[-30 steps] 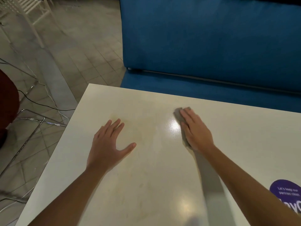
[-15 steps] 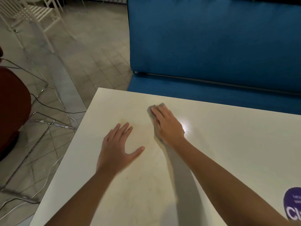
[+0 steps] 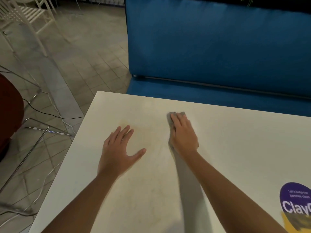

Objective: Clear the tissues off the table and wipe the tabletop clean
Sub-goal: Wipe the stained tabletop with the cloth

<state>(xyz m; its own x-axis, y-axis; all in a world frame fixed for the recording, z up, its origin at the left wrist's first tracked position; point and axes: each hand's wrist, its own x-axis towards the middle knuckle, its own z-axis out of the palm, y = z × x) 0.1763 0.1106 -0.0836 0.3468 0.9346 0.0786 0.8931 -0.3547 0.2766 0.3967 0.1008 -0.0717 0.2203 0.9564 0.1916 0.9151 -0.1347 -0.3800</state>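
Observation:
A white tabletop (image 3: pixel 244 148) fills the lower part of the head view. My right hand (image 3: pixel 184 134) lies flat, fingers straight, pressing a small grey cloth (image 3: pixel 170 119) onto the table near its far edge; only the cloth's far and left edges show past the fingers. My left hand (image 3: pixel 118 148) rests palm down on the table to the left of it, fingers spread, holding nothing. I see no tissues on the table.
A blue upholstered bench (image 3: pixel 218 47) stands right behind the table's far edge. A round purple sticker (image 3: pixel 296 200) sits at the table's right. Left of the table are tiled floor, cables (image 3: pixel 50 113), a metal frame and white chairs (image 3: pixel 25 19).
My right hand slid the cloth leftward toward my left hand, then a little back to the right and away from me. My left hand stayed planted on the table.

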